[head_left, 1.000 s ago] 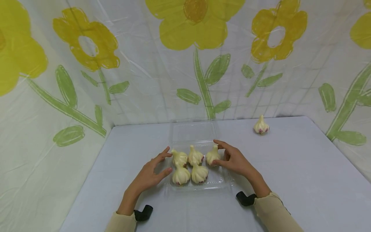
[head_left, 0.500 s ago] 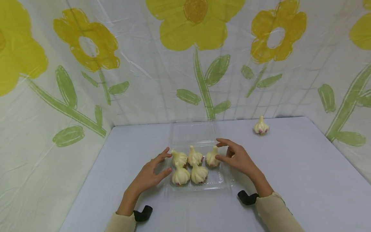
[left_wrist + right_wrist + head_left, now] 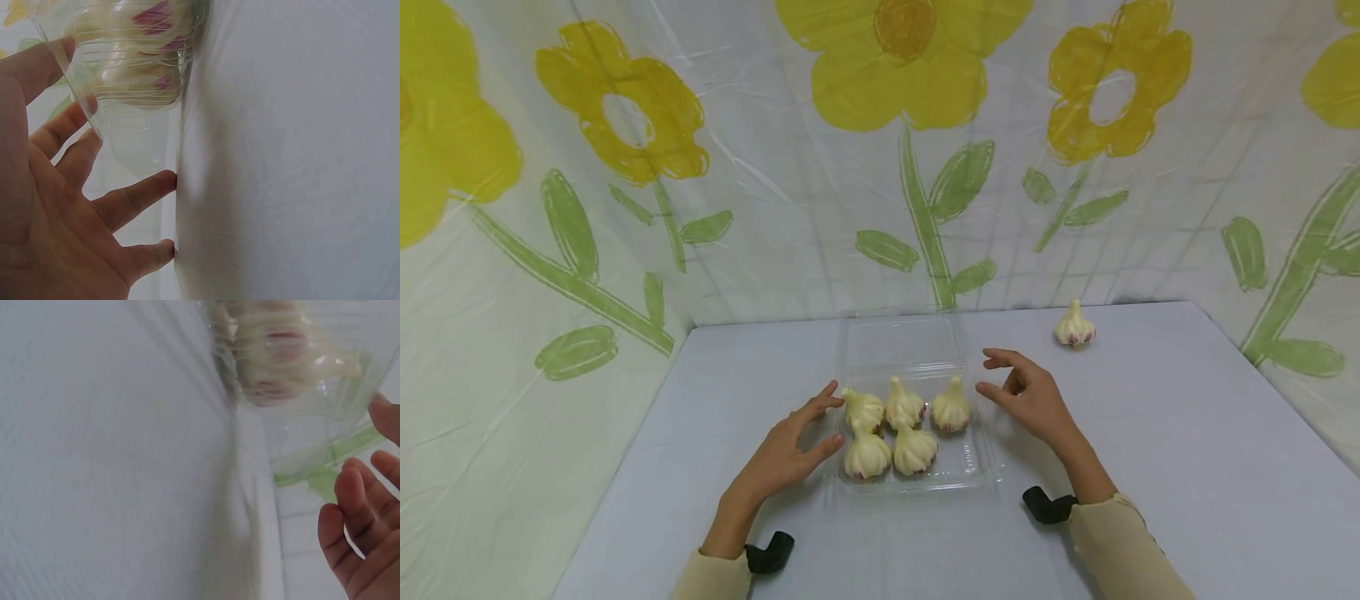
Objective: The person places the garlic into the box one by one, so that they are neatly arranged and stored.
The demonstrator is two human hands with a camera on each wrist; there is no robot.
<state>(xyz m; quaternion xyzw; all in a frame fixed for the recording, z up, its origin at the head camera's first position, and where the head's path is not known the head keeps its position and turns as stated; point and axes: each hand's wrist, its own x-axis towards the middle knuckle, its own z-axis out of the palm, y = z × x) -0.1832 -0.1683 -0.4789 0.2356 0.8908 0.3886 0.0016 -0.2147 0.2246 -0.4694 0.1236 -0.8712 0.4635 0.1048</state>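
Note:
A clear plastic clamshell box [image 3: 958, 475] lies with its lid [image 3: 901, 340] folded back. Several garlic bulbs sit in it: a back row with a bulb at the right [image 3: 951, 406], and a front pair including a bulb [image 3: 915, 451] near the middle. My left hand [image 3: 790, 450] rests at the box's left side, fingers spread; in the left wrist view the thumb and fingertips [image 3: 90, 103] touch the rim. My right hand [image 3: 1026, 396] hovers just off the box's right side, fingers loosely bent and holding nothing. One more garlic bulb [image 3: 1075, 325] stands apart at the back right.
The white table [image 3: 1150, 433] ends at the back against a curtain [image 3: 760, 208] printed with yellow flowers. Black wrist mounts [image 3: 771, 552] sit beneath both forearms. The lone bulb is close to the table's back edge.
My right hand has let go of the back-right garlic bulb and moved right, out past the box's side. That bulb stays in the box. The left hand has kept its place.

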